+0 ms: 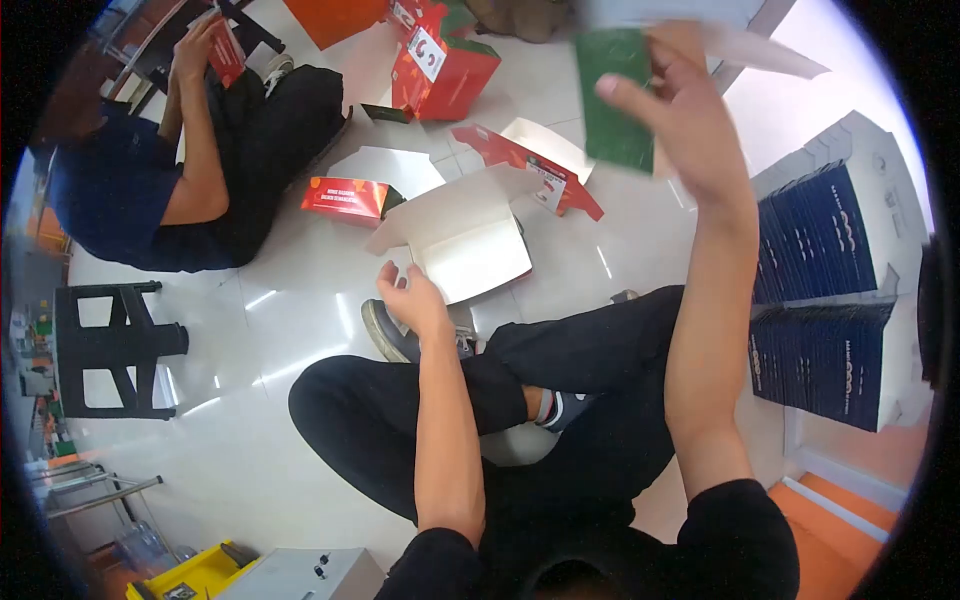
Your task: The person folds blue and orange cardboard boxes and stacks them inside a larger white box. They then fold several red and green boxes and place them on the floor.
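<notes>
My right hand (700, 130) is raised at the upper right, thumb across the green face of a folded carton (615, 110) with pale flaps; motion blurs it. On the floor before me lies an open cardboard box (470, 258), its white inside facing up. Beside that box's near left corner is my left hand (413, 300), fingers loosely curled and apart, holding nothing I can see; whether it touches the cardboard is unclear. Close by are a red-and-green box (345, 197) with a raised white flap and another open red box (540, 170).
Dark blue flat cartons (820, 240) stand in stacks at my right. Farther off are a larger red box (440, 75) and a seated person (150, 190) holding a red carton (226, 55). A black stool (115, 345) and a yellow bin (190, 575) are leftward.
</notes>
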`<state>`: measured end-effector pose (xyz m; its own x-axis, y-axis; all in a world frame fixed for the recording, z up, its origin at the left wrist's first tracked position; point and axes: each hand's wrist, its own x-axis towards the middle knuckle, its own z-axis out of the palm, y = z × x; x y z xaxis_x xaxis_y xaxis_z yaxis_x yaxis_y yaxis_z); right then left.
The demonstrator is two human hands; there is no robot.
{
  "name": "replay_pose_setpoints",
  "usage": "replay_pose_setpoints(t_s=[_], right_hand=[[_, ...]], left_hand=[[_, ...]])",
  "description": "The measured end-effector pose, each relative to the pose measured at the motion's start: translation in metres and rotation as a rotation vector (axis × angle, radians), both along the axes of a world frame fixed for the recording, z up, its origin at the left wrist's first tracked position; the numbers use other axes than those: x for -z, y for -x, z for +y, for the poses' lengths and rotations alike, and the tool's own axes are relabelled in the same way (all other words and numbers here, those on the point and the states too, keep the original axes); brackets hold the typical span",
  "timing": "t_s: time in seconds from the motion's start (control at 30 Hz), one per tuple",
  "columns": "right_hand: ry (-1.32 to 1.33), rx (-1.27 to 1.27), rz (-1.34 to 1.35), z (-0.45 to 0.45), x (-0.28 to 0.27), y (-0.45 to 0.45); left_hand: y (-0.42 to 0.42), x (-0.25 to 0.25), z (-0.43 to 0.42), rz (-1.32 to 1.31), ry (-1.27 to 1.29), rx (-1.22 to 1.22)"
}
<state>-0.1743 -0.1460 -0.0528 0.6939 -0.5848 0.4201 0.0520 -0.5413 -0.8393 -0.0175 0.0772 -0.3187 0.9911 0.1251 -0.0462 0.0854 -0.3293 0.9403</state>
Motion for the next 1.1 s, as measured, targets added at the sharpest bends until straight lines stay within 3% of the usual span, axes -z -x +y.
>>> replay_pose_setpoints(t_s=[0.07, 0.13, 0.17, 0.2, 0.33, 0.47, 0.53, 0.6, 0.63, 0.67, 0.7, 0.77, 0.9, 1.07, 1.1], right_hand=[[0.078, -0.108, 0.007, 0.054, -0.003, -0.01], [0.357, -0.082, 0.239, 0.107, 0.005, -0.018], [0.224, -0.202, 0.341, 0.12, 0.02, -0.033], [0.093, -0.322, 0.439, 0.131, 0.042, -0.048], [-0.096, -0.255, 0.456, 0.142, 0.139, -0.098], [-0.264, -0.351, 0.475, 0.118, 0.173, -0.097], [-0.069, -0.257, 0.441, 0.1, 0.171, -0.084], [0.003, -0.131, 0.702, 0.078, 0.15, -0.068], [0.0, -0.129, 0.708, 0.073, 0.148, -0.057], [0.127, 0.045, 0.728, 0.069, 0.146, -0.047], [0.257, 0.221, 0.739, 0.066, 0.146, -0.041], [0.194, 0.231, 0.751, 0.063, 0.159, -0.038], [0.074, 0.261, 0.74, 0.053, 0.189, -0.041], [-0.048, 0.215, 0.664, 0.05, 0.182, -0.045], [-0.099, 0.178, 0.632, 0.056, 0.186, -0.048]], left_hand=[[0.009, -0.044, 0.015, 0.077, 0.408, 0.113], [0.013, -0.077, 0.032, 0.1, 0.539, 0.205], [0.013, -0.087, 0.038, 0.127, 0.67, 0.301], [0.013, -0.092, 0.04, 0.122, 0.667, 0.304], [0.014, -0.084, 0.036, 0.288, 0.589, 0.43], [0.009, -0.068, 0.025, 0.29, 0.428, 0.447], [0.009, -0.063, 0.018, 0.032, 0.102, 0.481], [0.015, -0.067, 0.016, 0.19, 0.185, 0.482], [0.013, -0.057, 0.013, 0.122, 0.004, 0.514], [0.012, -0.048, 0.01, 0.048, -0.178, 0.544], [0.012, -0.041, 0.008, 0.048, -0.179, 0.547], [0.015, -0.027, 0.006, -0.129, -0.448, 0.515], [0.023, -0.047, 0.002, -0.057, -0.474, 0.556], [0.021, -0.055, 0.011, -0.197, -0.067, 0.321], [0.022, -0.058, 0.012, -0.222, -0.085, 0.263]])
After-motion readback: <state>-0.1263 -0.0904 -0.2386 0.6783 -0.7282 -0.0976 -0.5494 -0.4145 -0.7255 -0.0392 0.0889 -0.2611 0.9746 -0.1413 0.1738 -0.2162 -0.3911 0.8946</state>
